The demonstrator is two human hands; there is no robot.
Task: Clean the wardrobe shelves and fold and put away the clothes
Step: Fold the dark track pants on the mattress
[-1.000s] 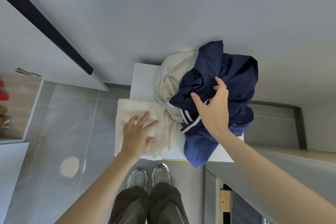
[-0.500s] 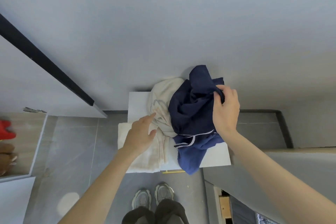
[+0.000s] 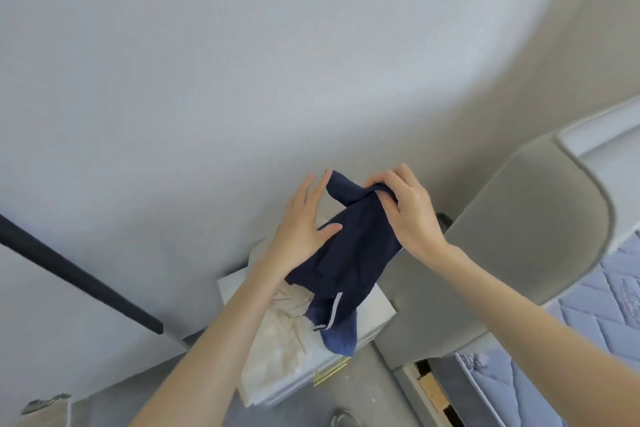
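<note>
A navy blue garment with white piping hangs lifted in the air in front of the wall. My right hand pinches its upper edge with curled fingers. My left hand lies against the garment's left side, fingers straight and thumb on the cloth. Below them a cream garment lies crumpled on a small white nightstand, partly draped over its front.
A grey upholstered bed headboard stands to the right, with a blue quilted mattress behind it. A black wardrobe door edge runs along the left. Grey tiled floor lies below, and the plain wall fills the top.
The navy garment has been lifted off the nightstand pile into the air. My left hand left the cream garment and came up to the navy one. The view has tilted upward and right.
</note>
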